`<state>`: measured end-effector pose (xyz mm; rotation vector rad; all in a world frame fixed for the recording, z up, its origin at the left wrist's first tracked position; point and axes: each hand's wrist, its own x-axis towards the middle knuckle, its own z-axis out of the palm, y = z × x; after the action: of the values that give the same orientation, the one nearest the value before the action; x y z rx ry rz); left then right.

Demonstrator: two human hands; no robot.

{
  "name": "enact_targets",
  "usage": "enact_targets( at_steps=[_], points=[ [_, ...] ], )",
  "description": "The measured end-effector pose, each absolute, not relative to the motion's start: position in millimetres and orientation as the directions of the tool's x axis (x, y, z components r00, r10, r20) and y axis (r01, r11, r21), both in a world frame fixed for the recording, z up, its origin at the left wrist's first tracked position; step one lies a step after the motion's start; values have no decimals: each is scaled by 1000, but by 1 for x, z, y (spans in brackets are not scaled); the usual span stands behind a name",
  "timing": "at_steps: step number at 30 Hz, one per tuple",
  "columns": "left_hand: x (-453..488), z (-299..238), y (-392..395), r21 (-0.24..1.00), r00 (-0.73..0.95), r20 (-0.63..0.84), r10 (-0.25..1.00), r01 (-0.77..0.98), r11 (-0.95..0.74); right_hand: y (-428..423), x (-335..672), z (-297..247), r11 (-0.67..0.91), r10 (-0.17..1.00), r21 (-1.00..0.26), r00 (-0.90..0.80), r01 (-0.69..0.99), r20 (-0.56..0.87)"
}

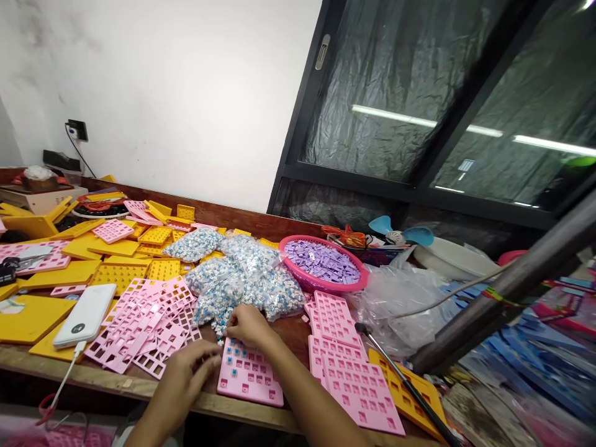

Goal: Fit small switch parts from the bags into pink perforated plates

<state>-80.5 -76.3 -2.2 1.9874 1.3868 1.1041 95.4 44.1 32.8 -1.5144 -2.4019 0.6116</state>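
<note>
A pink plate with rows of square cut-outs lies at the table's front edge. Several small blue-and-white key switches sit in its openings, mostly toward the upper left. My left hand is beside the plate's left edge, fingers bent and thumb apart from them, with nothing visible between. Over the plate's far edge is my right hand, its fingers curled together beside loose key switches; anything in its fingertips is hidden. Behind it, clear bags are full of such switches.
Pink lattice frames and a white power bank with a cable lie at left, among yellow plates. A pink basket holds purple pieces. More pink plates are stacked at right, near a dark slanting pole.
</note>
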Motion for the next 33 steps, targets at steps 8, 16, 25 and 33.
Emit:
enact_targets(
  at_steps=[8, 16, 25, 33],
  points=[
    [-62, -24, -96, 692, 312, 442, 841, 478, -541, 4, 138, 59, 520, 832, -547, -534, 656, 150],
    [-57, 4, -81, 668, 396, 260, 881, 585, -460, -38, 167, 21, 451, 892, -606, -366, 655, 267],
    [-55, -8, -77, 753, 337, 298, 893, 492, -437, -34, 171, 7, 428, 904, -604, -314, 672, 291],
    [-54, -42, -83, 475, 334, 473, 815, 683, -555, -41, 170, 1, 430, 901, -595, -273, 679, 338]
  ],
)
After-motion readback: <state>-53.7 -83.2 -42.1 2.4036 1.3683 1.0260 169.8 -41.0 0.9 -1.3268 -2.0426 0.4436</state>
